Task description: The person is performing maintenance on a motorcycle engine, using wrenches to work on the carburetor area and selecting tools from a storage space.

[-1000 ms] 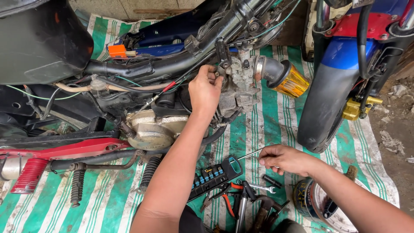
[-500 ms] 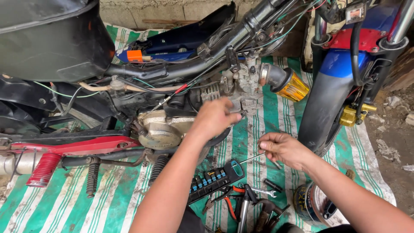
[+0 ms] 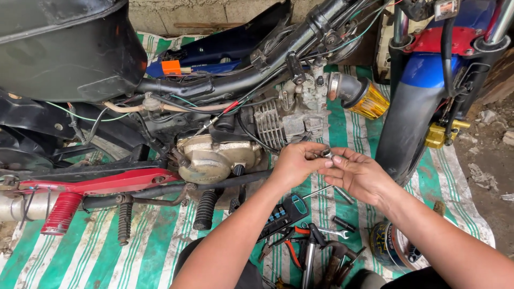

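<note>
In the head view, a small metal part (image 3: 325, 153), perhaps a socket or bolt, is pinched between the fingertips of the left hand (image 3: 296, 164) and the right hand (image 3: 357, 174), brought together just near of the motorcycle engine (image 3: 219, 156). A thin rod (image 3: 320, 191) is seen beneath them. Tools (image 3: 308, 243) lie within reach on the striped mat (image 3: 155, 241).

My left hand (image 3: 293, 163) and right hand (image 3: 357, 174), near the middle of the frame, are bare, without gloves, rings or watch, and both my forearms run sleeveless down to the bottom edge.
</note>
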